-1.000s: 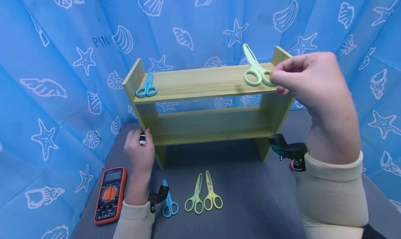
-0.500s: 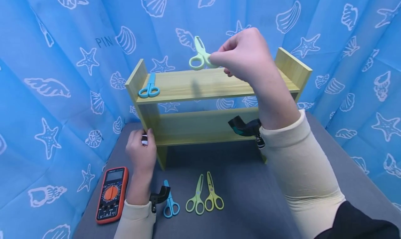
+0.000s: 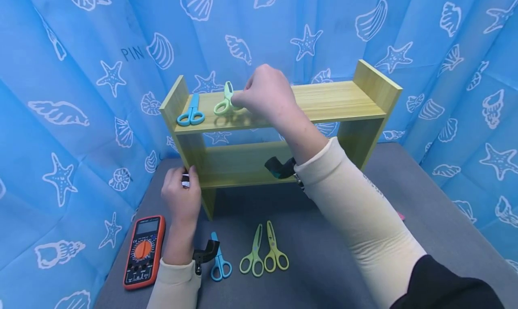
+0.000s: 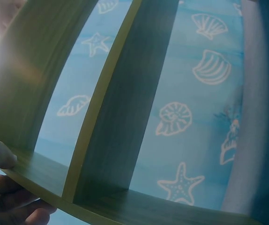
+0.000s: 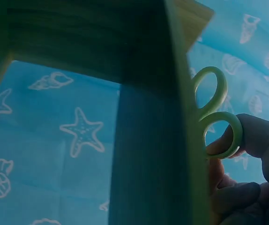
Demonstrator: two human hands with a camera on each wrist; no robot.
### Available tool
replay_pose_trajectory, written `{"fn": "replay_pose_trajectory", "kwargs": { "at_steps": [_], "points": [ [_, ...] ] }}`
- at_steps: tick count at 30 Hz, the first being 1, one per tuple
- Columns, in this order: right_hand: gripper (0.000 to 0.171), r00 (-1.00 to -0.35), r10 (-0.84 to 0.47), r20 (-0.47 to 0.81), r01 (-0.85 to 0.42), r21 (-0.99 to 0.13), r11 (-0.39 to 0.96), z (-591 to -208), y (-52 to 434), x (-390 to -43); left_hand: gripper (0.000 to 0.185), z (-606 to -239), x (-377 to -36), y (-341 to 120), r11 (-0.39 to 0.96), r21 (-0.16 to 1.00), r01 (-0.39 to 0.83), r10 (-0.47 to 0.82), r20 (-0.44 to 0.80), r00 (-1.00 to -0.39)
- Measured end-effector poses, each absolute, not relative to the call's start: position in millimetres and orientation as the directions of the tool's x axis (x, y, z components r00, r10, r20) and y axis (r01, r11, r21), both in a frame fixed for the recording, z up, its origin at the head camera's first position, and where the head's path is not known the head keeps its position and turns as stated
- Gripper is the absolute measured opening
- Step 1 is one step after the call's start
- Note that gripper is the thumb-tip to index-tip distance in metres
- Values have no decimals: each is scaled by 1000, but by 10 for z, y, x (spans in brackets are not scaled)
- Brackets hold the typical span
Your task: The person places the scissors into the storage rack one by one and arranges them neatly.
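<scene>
Up on the top board of the wooden shelf [image 3: 323, 103] we had the right hand [image 3: 265, 93], fingers curled together and pinching the handle loops of the pale green scissors [image 3: 224, 103], blades pointing away from us toward the back. The pair sat low over the left half of that board, just beside the blue scissors [image 3: 191, 113] lying flat near the left upright; whether it was resting on the wood or a touch above it, we could not quite tell from the head view. The right wrist view showed the same grip from below: fingertips [image 5: 247, 140] pressed against one green loop, the shelf edge running right past them. Down below, our left hand [image 3: 182, 196] was clamped on the shelf's left upright near the lower board, thumb in front and fingers wrapped behind; in the left wrist view those fingers [image 4: 3, 159] curled round the board's edge. On the grey table [image 3: 425, 219] in front of the shelf lay a second blue pair of scissors [image 3: 219, 264], a green pair [image 3: 252, 259] and a yellow-green pair [image 3: 275, 255] side by side, and an orange multimeter [image 3: 143, 250] off to the left, well apart from both hands. A blue seashell curtain [image 3: 73, 75] hung all round.
</scene>
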State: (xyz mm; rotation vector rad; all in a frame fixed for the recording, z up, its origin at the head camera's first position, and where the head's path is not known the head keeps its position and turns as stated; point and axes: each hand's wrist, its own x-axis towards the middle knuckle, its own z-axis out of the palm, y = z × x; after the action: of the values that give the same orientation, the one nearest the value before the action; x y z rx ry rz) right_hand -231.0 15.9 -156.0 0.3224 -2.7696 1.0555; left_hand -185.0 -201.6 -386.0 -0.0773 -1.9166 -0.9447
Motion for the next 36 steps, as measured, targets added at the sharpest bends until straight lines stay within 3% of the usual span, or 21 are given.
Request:
{"fn": "replay_pose_trajectory", "kwargs": {
  "at_steps": [5,11,15,25,36],
  "points": [
    [33,-961,-164,222,-266,-581,769,-1684,26,-2355,25,-3865,-1855,-2018,697,579,422,-326,781,-533],
    [38,-946,-196,258,-303,-493,816,-1770,-46,-2337,25,-3867,-1864,-2023,704,569,424,-327,791,-518],
    [42,-926,-191,324,-343,-517,784,-1819,41,-2233,24,-3874,-1868,-2026,701,570,428,-322,789,-523],
    [23,-852,-142,504,-458,-586,669,-1992,452,-1794,24,-3861,-1870,-2026,704,563,434,-313,793,-522],
    [9,-745,-187,641,-611,-543,576,-2512,752,-1474,25,-3874,-1872,-2028,702,558,441,-311,799,-515]
  ]
}}
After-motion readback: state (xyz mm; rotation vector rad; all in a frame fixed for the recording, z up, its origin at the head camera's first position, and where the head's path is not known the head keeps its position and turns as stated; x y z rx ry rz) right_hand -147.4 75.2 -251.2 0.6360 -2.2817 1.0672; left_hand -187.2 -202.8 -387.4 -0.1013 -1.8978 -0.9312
